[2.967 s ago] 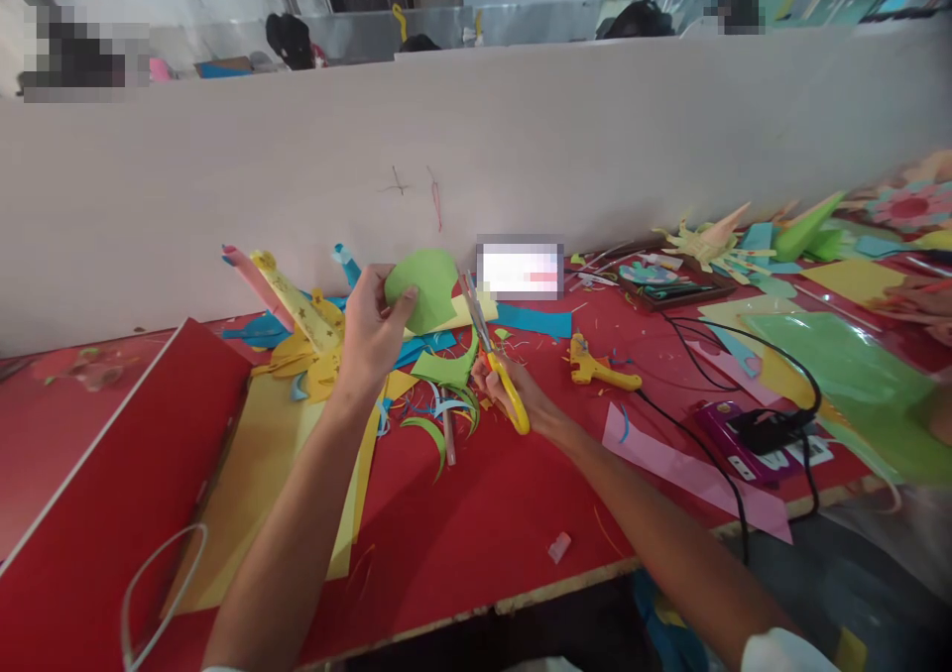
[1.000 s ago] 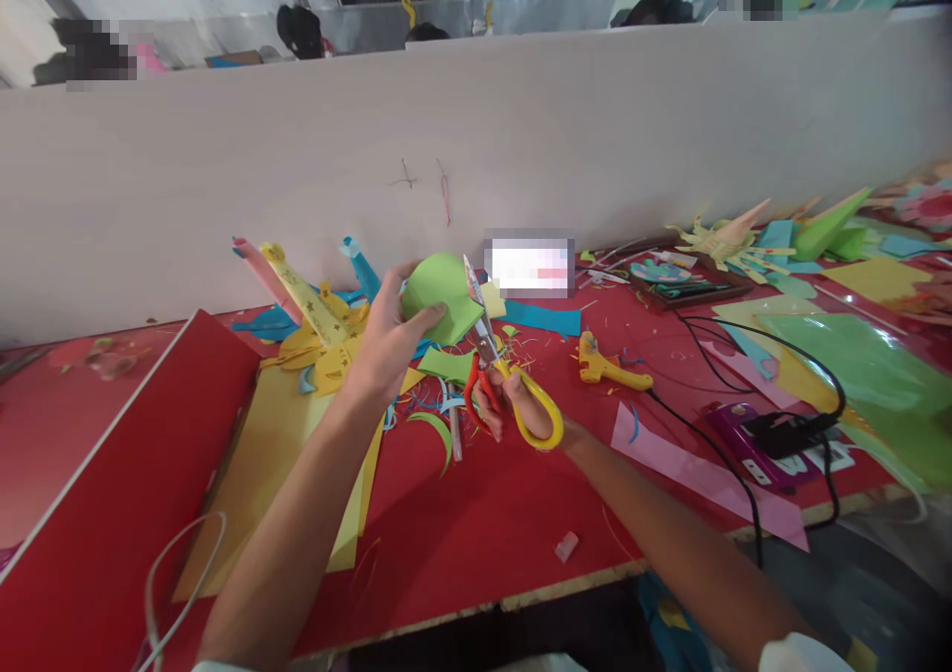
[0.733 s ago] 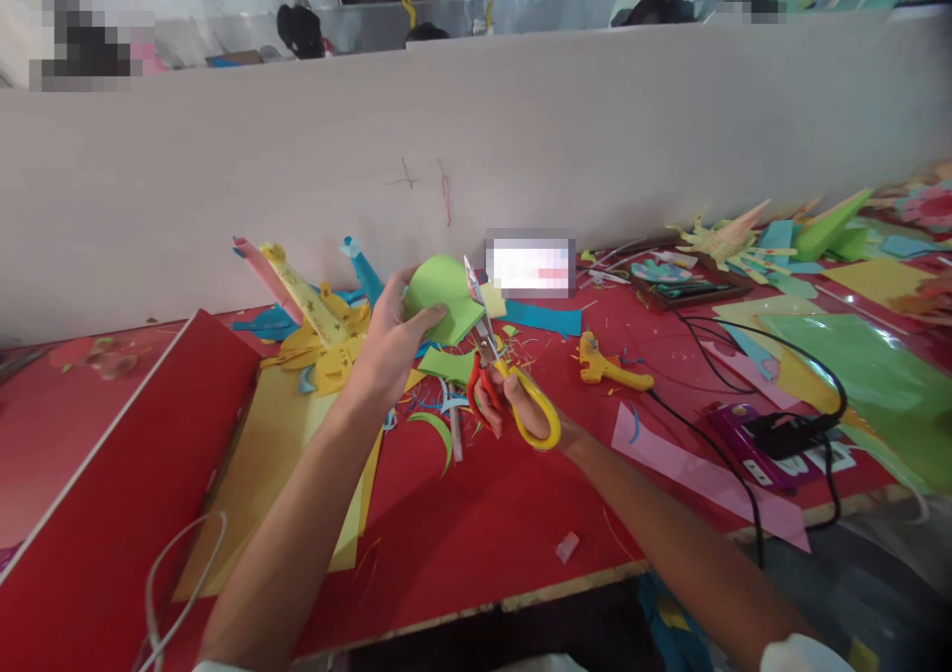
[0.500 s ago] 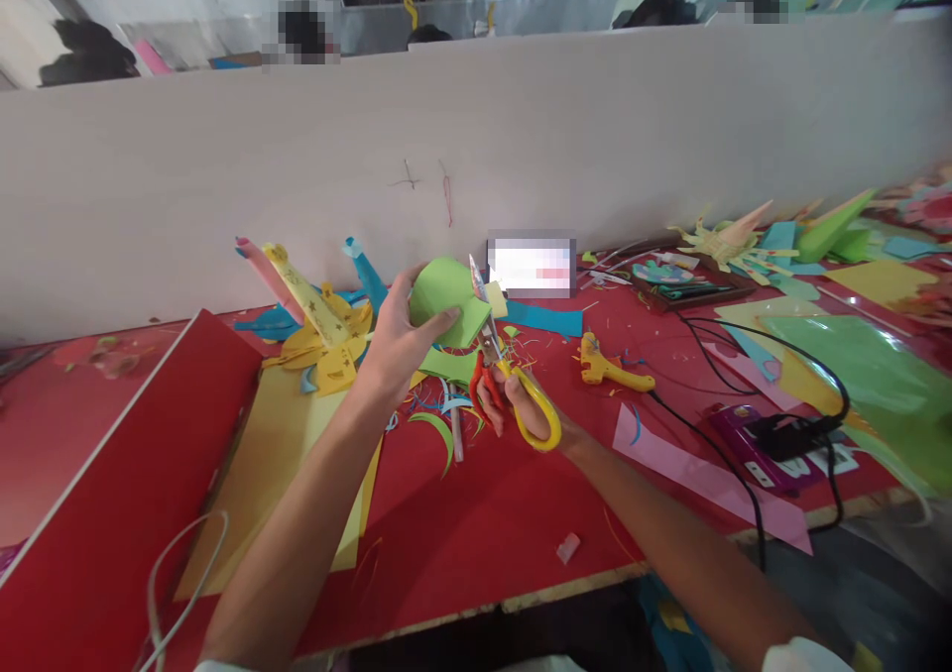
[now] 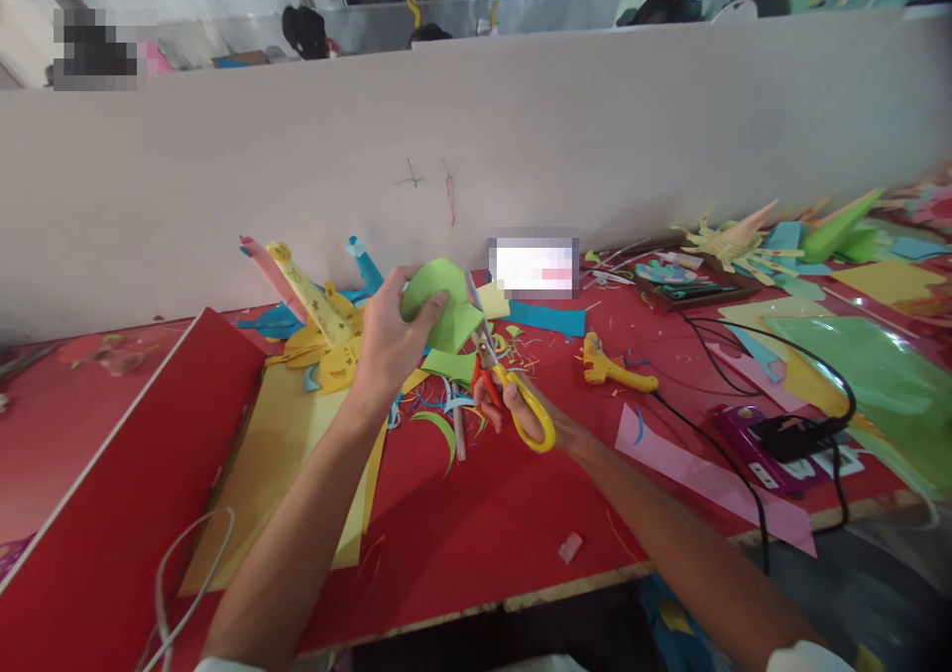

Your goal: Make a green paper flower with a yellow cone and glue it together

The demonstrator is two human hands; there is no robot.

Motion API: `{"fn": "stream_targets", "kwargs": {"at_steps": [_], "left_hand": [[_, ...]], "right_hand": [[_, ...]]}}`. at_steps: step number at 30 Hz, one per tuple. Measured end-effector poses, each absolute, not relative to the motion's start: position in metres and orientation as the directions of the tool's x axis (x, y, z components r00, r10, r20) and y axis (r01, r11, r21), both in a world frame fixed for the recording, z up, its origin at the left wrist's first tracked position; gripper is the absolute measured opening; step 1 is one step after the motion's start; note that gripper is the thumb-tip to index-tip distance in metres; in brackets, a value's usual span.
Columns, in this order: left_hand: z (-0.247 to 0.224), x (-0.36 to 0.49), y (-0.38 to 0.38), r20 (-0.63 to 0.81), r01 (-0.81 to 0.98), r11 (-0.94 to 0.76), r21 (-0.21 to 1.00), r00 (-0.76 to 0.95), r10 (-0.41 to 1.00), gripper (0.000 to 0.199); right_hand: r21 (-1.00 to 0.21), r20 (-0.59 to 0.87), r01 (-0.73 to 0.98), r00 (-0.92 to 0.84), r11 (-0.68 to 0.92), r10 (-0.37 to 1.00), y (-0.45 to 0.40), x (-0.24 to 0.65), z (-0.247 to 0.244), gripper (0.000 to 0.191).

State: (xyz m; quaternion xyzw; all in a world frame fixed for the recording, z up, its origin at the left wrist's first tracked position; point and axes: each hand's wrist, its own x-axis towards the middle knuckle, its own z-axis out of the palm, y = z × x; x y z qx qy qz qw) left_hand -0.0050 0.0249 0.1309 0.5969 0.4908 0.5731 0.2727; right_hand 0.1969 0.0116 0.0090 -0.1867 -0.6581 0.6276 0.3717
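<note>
Pinched in my left hand (image 5: 391,330) is a piece of green paper (image 5: 444,315) with a rounded upper edge, raised above the table. My right hand (image 5: 525,409) grips a pair of scissors (image 5: 535,424) with yellow handles. Their blades (image 5: 480,320) meet the right edge of the green paper; how far they are parted is hard to see. Red handles (image 5: 487,383) show beside my right fingers, and I cannot tell whether they belong to another tool. Below lie another green paper piece (image 5: 450,365), a curved green offcut (image 5: 440,432) and thin coloured scraps.
A yellow glue gun (image 5: 614,367) lies right of my hands, its black cord running to a purple power strip (image 5: 773,449). Yellow paper hats (image 5: 334,340) stand at left on yellow sheets (image 5: 297,464). A red panel (image 5: 149,444) and a grey partition (image 5: 297,176) border the red table.
The green paper has turned slightly in my left hand and shifted a little left. The scissor blades have come closer together along its right edge.
</note>
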Motion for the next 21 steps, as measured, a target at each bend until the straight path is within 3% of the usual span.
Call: {"fn": "stream_targets", "kwargs": {"at_steps": [21], "left_hand": [[0.137,-0.003,0.019,0.428,0.339,-0.367,0.866,-0.123,0.896,0.021]], "right_hand": [[-0.957,0.289,-0.187,-0.596,0.221,0.749,0.008,0.198,0.017,0.073]]}}
